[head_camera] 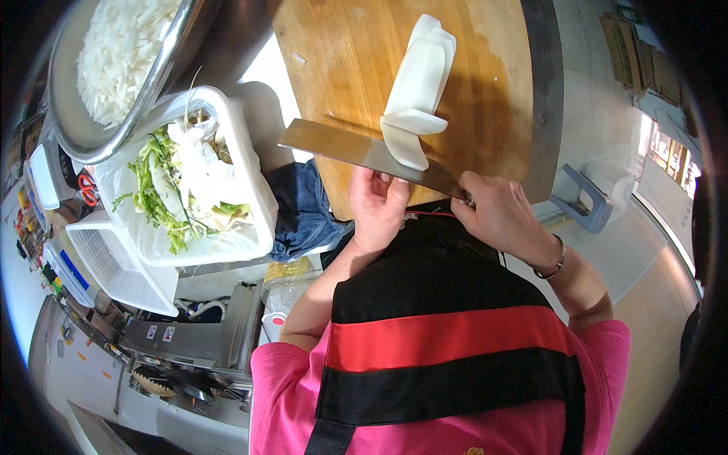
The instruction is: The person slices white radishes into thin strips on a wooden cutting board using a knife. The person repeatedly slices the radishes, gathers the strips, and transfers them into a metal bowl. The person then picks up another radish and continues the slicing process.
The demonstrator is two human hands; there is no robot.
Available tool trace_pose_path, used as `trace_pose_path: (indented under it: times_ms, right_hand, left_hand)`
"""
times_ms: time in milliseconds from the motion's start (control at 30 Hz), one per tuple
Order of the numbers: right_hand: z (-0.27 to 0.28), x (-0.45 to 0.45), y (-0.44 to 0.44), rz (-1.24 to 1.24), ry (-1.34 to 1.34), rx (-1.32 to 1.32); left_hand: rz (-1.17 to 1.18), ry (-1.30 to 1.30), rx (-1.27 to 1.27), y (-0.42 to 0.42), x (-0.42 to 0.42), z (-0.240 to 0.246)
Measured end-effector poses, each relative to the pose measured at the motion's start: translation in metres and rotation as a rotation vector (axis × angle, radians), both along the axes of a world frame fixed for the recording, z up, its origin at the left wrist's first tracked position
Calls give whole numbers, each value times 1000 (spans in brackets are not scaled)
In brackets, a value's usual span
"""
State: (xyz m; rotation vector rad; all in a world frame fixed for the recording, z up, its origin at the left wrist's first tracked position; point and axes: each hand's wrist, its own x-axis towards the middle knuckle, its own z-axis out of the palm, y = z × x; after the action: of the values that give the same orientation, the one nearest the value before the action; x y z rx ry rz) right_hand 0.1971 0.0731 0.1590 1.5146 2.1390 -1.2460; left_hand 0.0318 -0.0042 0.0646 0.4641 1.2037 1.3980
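Observation:
My right hand [493, 211] grips a broad-bladed cleaver [341, 142] by its handle, low over the near part of a wooden cutting board [341, 68]. The blade reaches leftwards across the board. My left hand [378, 205] is at the blade's near edge, thumb and fingers curled close to it; whether they pinch the blade or hold anything is hidden. White slices of a peeled vegetable [421, 71] lie overlapped in a row on the board. One slice [404, 145] rests on the blade's upper face, and another lies crosswise just beyond it.
A metal bowl [116, 149] of white shreds stands at the upper left. Beside it, a lined white plastic tub [263, 227] holds greens and scraps. Dark blue cloth [301, 205] lies between tub and board. An empty white basket [122, 267] and red-handled scissors [87, 189] are further left.

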Motion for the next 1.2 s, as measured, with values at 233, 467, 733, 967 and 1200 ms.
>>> trace_pose_path:
  times_ms: [233, 467, 733, 967, 1200]
  right_hand:
    - [-13, -3, 3, 27, -38, 1]
    - [-37, -7, 5, 25, -10, 35]
    - [-69, -4, 16, 2, 60, 40]
    - [-68, 1, 32, -4, 41, -79]
    - [-76, 5, 39, -11, 130, -87]
  left_hand:
    - [-2, -38, -45, 10, 0, 11]
    - [-42, 82, -84, 5, -3, 8]
    - [-8, 125, -32, 6, -1, 13]
    - [-339, 819, 183, 10, -23, 15]
    - [-408, 877, 216, 23, -36, 3]
